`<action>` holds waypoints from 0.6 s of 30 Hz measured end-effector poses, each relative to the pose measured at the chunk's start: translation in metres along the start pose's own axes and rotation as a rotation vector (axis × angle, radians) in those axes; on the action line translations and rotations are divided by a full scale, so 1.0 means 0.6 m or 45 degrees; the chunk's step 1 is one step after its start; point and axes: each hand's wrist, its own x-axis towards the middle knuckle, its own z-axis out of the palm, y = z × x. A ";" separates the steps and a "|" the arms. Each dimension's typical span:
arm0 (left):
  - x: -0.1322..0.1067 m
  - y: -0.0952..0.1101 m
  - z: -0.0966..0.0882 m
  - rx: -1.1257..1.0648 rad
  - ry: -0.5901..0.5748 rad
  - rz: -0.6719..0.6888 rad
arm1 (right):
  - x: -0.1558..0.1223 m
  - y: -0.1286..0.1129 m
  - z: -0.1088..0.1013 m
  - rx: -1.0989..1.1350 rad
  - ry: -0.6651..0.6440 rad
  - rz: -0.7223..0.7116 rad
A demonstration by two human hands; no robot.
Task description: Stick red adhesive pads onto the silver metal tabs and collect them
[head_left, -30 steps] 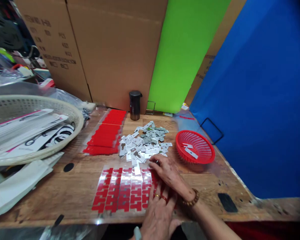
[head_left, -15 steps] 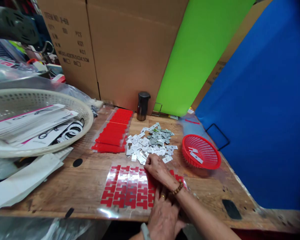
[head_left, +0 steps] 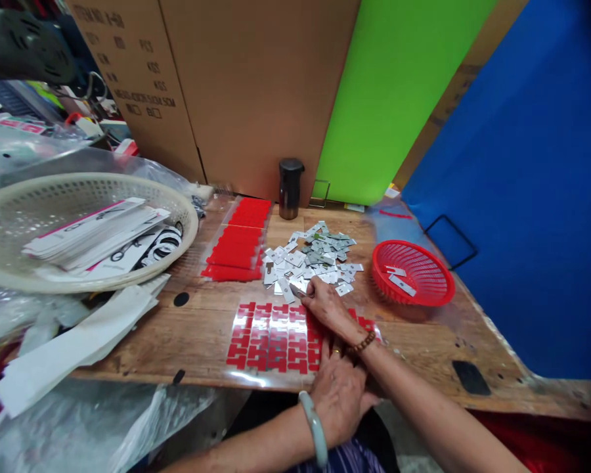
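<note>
A sheet of red T-shaped stickers (head_left: pixel 278 338) lies near the table's front edge. My left hand (head_left: pixel 339 391), with a pale bangle at the wrist, rests on the sheet's front edge. Its fingers stretch forward and its thumb stands apart; my right wrist hides some fingertips. My right hand (head_left: pixel 326 303), wearing a beaded bracelet, reaches across above the sheet. Its thumb and forefinger pinch a small metal plate (head_left: pixel 297 291) at the near side of a loose pile of metal plates (head_left: pixel 320 253).
A red basket (head_left: pixel 431 289) holding a few plates stands at the right. Stacked red sticker sheets (head_left: pixel 239 240) and a dark flask (head_left: pixel 289 190) are behind. A large cream basket (head_left: pixel 86 287) with printed cards overhangs the left. Cardboard (head_left: pixel 256 92) and a blue panel (head_left: pixel 522 197) wall the back and right.
The view has shifted, so the table sits a little higher and more to the right. A metal plate now shows at my right fingertips. My left hand stays on the sheet.
</note>
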 end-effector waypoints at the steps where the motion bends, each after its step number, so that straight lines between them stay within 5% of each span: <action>1: 0.000 0.000 -0.001 -0.010 -0.008 -0.015 | 0.004 0.000 -0.002 0.043 0.009 -0.009; 6: -0.004 -0.002 -0.016 -0.181 0.001 -0.116 | 0.031 0.007 -0.050 0.253 0.190 -0.041; 9: -0.003 -0.012 -0.038 -0.494 0.165 -0.352 | 0.019 0.019 -0.091 0.378 0.264 -0.033; 13: 0.009 -0.031 -0.078 -1.139 0.434 -0.759 | -0.039 0.036 -0.114 0.851 0.046 0.054; 18: 0.029 -0.036 -0.108 -1.724 0.339 -0.893 | -0.109 0.044 -0.091 1.283 -0.139 0.182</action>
